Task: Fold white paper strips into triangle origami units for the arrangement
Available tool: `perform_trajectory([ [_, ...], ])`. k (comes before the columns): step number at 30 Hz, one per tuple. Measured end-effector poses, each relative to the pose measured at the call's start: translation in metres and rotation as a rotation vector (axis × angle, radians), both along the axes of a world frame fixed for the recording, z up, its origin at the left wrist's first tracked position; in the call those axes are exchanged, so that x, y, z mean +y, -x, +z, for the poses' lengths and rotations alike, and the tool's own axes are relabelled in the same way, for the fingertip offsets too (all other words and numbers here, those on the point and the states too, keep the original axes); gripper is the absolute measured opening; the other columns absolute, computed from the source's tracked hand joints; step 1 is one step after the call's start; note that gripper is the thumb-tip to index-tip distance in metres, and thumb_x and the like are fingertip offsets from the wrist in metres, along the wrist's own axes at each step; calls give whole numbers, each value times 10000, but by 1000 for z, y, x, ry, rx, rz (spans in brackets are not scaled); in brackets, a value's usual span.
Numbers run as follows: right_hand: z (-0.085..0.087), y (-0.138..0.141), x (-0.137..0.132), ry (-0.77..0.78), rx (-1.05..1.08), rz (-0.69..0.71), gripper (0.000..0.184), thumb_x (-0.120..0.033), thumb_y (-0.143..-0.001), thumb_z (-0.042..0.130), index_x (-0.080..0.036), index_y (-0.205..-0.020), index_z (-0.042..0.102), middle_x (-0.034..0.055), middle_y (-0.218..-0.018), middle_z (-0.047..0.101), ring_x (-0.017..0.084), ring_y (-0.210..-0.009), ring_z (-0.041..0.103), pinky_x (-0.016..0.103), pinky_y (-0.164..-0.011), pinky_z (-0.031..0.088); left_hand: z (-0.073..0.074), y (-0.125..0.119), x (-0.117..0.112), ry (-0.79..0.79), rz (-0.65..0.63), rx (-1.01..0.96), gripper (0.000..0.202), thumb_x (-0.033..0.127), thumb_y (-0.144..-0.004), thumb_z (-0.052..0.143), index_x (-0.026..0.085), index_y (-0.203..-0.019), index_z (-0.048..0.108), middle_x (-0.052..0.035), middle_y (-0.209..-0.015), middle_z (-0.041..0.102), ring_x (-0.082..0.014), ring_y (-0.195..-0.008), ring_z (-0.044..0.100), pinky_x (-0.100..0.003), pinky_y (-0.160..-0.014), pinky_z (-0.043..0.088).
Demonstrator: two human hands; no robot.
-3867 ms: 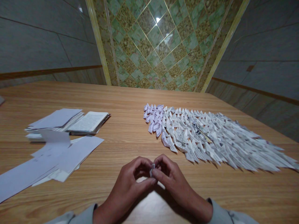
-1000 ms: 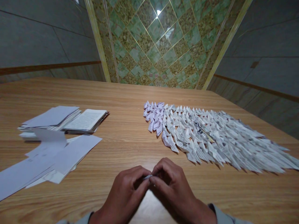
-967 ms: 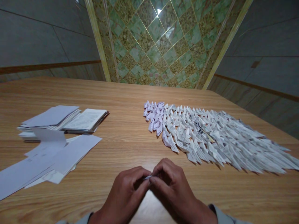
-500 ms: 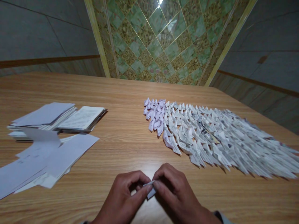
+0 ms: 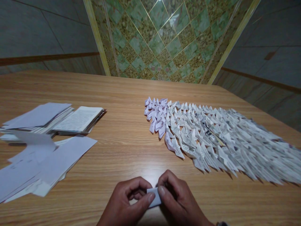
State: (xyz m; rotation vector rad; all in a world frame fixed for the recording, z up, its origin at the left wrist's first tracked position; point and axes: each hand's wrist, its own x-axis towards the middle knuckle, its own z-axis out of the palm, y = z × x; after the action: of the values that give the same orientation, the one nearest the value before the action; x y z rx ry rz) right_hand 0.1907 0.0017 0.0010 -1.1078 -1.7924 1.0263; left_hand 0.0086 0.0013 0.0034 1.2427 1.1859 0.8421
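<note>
A small folded piece of white paper (image 5: 154,198) is pinched between my two hands, just above the near part of the table. My left hand (image 5: 131,199) grips its left side, the thumb lying across the front. On the right side, the thumb and fingers of my right hand (image 5: 175,199) press on the paper. Its back is hidden by the fingers. Beyond my hands, rows of folded paper boats (image 5: 202,138) stand close together; a lilac-white group (image 5: 156,114) forms their left end.
To the left lie loose white sheets (image 5: 63,160), overlapping one another. Behind them are a stack of paper (image 5: 39,114) and a printed stack (image 5: 80,119). The wooden table (image 5: 117,150) reaches back to a green and gold tiled wall (image 5: 164,40).
The folded paper has turned, so more of its flat face shows. Both hands appear slightly lower, with the right fingers shifted on the paper. The camera view has moved a little.
</note>
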Motion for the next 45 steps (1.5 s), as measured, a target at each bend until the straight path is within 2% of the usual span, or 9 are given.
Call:
perform_trajectory([
  [2,-3,0,0,-30,-38,39,256,-376,-1002,450,-219,-810,512,-38,-639,540,113,-548,493,215,-502,351,1,2,0,-31,-11,39,237,381,-770,728,180,-646,701,-3,-577,616,-147,-571,529,-222,-563,409],
  [7,-10,1,3,-320,-146,82,490,-476,-1079,301,-217,-731,529,0,-626,593,129,-574,530,242,-538,374,-2,7,2,-227,-126,140,223,359,-823,699,217,-651,717,-15,-592,674,-157,-551,582,-222,-552,421],
  [10,-16,2,3,-199,-62,37,548,-563,-1056,297,-215,-700,526,-14,-588,564,117,-513,492,235,-487,343,-3,8,3,-264,-106,159,228,381,-837,702,233,-666,724,-15,-609,686,-163,-562,597,-230,-578,439],
  [12,-19,2,1,-73,9,-5,536,-599,-1027,342,-214,-701,522,-32,-569,531,108,-482,453,229,-464,312,-2,6,2,-157,-85,129,225,412,-833,712,227,-707,736,-14,-623,687,-165,-580,595,-229,-576,439],
  [16,-15,-1,-3,100,48,-13,381,-489,-1002,456,-215,-747,525,-43,-599,537,107,-526,465,219,-497,319,-1,2,0,84,-44,-60,317,507,-771,751,194,-729,715,-12,-630,663,-155,-587,563,-214,-531,413],
  [23,-10,-3,-2,-61,-41,70,215,-309,-969,499,-214,-780,531,-25,-686,574,116,-602,526,215,-562,361,1,2,-1,-48,-41,48,278,409,-808,718,192,-636,695,-17,-571,644,-147,-552,549,-219,-533,394],
  [28,-9,-1,1,17,83,103,303,-394,-1004,465,-219,-761,503,-35,-636,551,112,-558,523,206,-536,362,2,2,-2,-74,-45,39,260,387,-808,742,194,-637,707,-9,-562,638,-138,-542,559,-213,-535,402],
  [36,0,3,-2,111,191,16,352,-463,-1015,476,-208,-775,510,-4,-623,611,126,-549,571,211,-541,401,-1,3,8,81,-115,-207,536,675,-715,776,145,-764,710,-60,-643,713,-167,-600,643,-241,-594,476],
  [45,1,3,1,35,62,50,269,-421,-976,506,-197,-830,545,-2,-658,607,134,-575,541,234,-546,365,6,1,0,-32,-43,-78,413,529,-799,767,145,-662,701,-40,-603,661,-146,-581,575,-228,-563,430],
])
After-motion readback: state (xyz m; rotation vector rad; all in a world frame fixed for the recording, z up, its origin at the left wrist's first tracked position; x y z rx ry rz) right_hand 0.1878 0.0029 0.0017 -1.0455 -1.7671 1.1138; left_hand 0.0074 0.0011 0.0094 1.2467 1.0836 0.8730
